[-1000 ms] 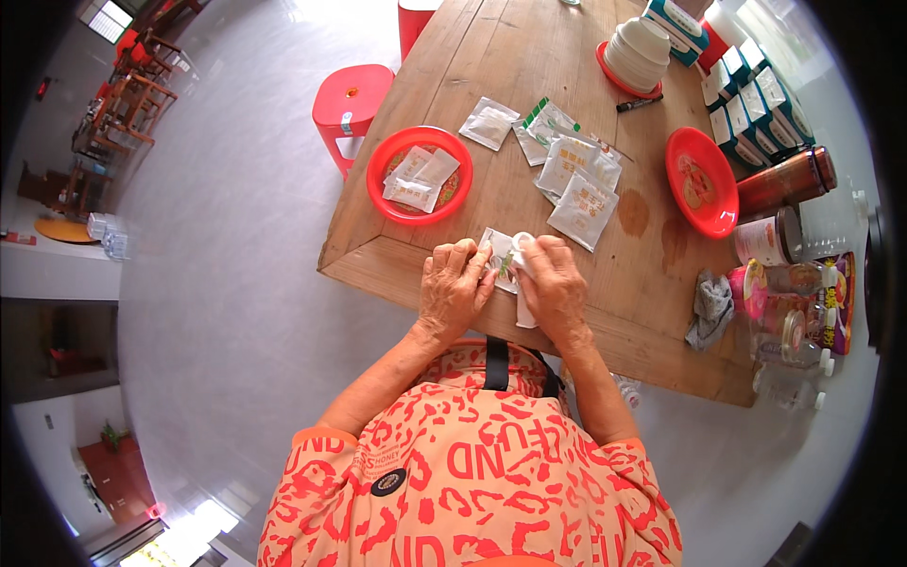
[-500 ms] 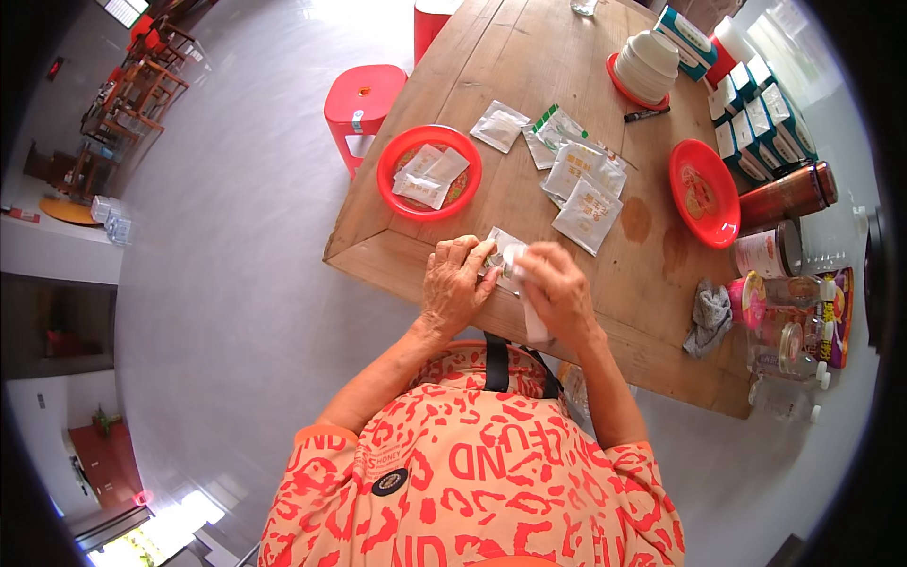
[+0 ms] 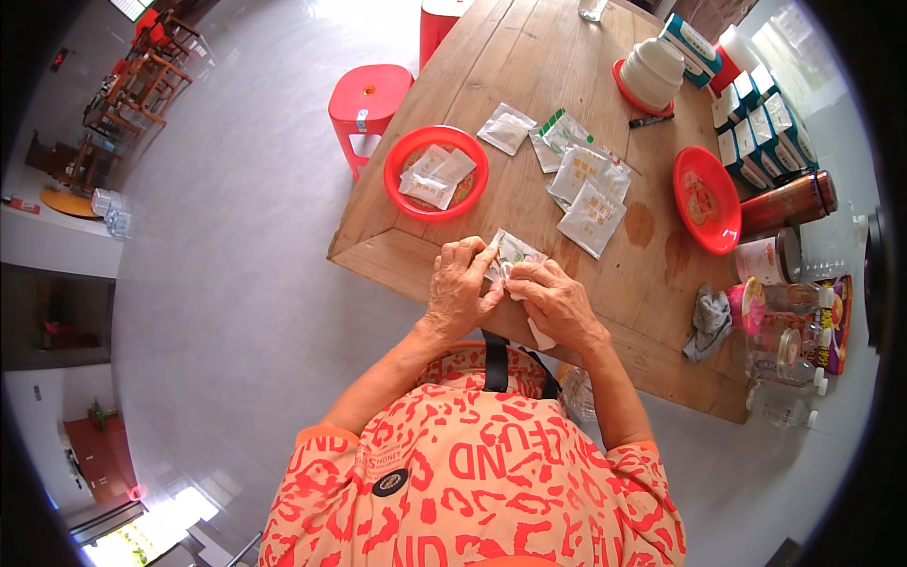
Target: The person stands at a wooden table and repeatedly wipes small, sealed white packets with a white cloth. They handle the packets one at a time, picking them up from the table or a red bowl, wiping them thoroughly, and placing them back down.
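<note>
- Right hand (image 3: 559,298) has moved a little closer to the left hand (image 3: 460,282) since half a second ago; its blur is gone.
- Near edge of the wooden table (image 3: 378,253) runs slantwise under the left hand and wrist; the small printed packet (image 3: 516,248) lies just inside it, between the hands.
- Beyond the left hand, a strip of wood separates it from the red bowl (image 3: 391,181), which holds white sachets (image 3: 440,174).
- Loose sachets (image 3: 592,221) lie near, past the right hand's knuckles; to its right, planks stretch to the grey cloth (image 3: 709,323).
- Left hand: fingers bent and together, thumb apart from them, tips on the packet; whether it pinches the packet I cannot tell.
- Right hand: narrow, fingers curled around white tissue (image 3: 539,335), tips at the packet beside the left thumb; a tissue end hangs below the palm, toward the table edge.
</note>
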